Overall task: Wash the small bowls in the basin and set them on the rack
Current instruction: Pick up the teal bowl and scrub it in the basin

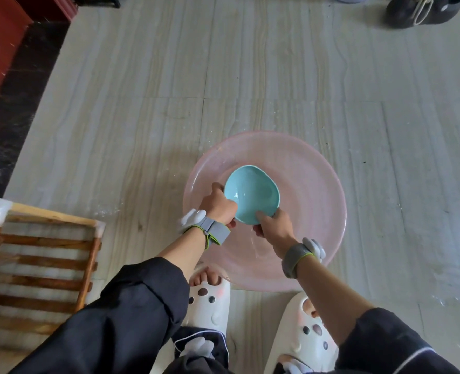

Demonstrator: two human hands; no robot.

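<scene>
- Teal glazed bowl (251,194): smooth, glossy, rounded w/ a slightly uneven rim. Held tilted over the pink basin (317,168), above its centre-left, mouth toward cam.
- L hand (218,203) grips the bowl's rim on the rack side, fingers curled round the edge.
- R hand (273,228) holds the near rim, thumb tip inside. Its other fingers go under the bowl, hidden.
- Basin: translucent pink plastic, round, shallow, wide flared rim, sits on the floor (169,76). Inside looks wet; water depth can't tell. Only this one bowl in view.
- Rack (42,255): wooden slat frame w/ pale wrapped corners, left of basin and well apart from it. Blurred.
- Floor: pale streaky tile w/ a sheen. Droplets and wet patches round the basin, esp. on the rack side.
- Slippers (210,300): white moulded foam, close against the basin's near rim.
- Risk 1: wet glaze + wet fingers = slip. Bowl is prob. ceramic, so a drop onto basin or tile could chip or crack it.
- Risk 2: the carry from basin to rack passes over wet tile. Drips add to it, and footing in smooth slippers looks poor.
- Risk 3: slat gaps look wide for a small bowl. Set off-centre, it may tip or wedge between the slats.
- Stage (est.): washing this bowl; rack placing not yet done.
</scene>
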